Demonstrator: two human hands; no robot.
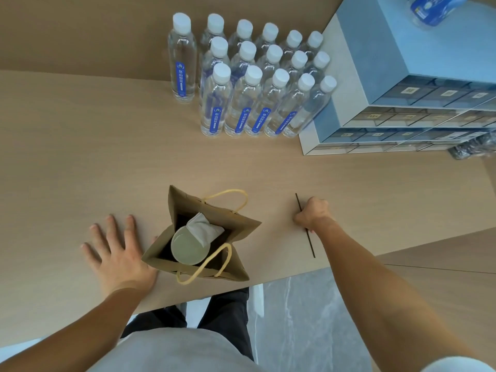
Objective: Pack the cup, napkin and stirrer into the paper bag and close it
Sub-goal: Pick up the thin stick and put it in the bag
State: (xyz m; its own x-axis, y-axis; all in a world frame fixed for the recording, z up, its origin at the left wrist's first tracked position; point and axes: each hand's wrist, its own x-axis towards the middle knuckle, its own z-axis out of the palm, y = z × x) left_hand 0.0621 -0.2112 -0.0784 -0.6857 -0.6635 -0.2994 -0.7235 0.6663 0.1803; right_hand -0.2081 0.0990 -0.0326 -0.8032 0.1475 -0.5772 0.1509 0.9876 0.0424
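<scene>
Pinching the black stirrer point(306, 226) in the right grip point(311, 214) near the counter's point(80, 157) front edge — last item for the open paper bag point(198, 237), cup point(188, 249) and napkin point(202, 228) already sitting inside; left grip point(115, 253) lying flat, released, just beside the bag — likely steadying.

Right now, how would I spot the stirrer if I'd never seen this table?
Find the open paper bag near the table's front edge. To its right, the right hand closes on the stirrer: a thin black stick, the only dark, straight thing lying there.
</scene>
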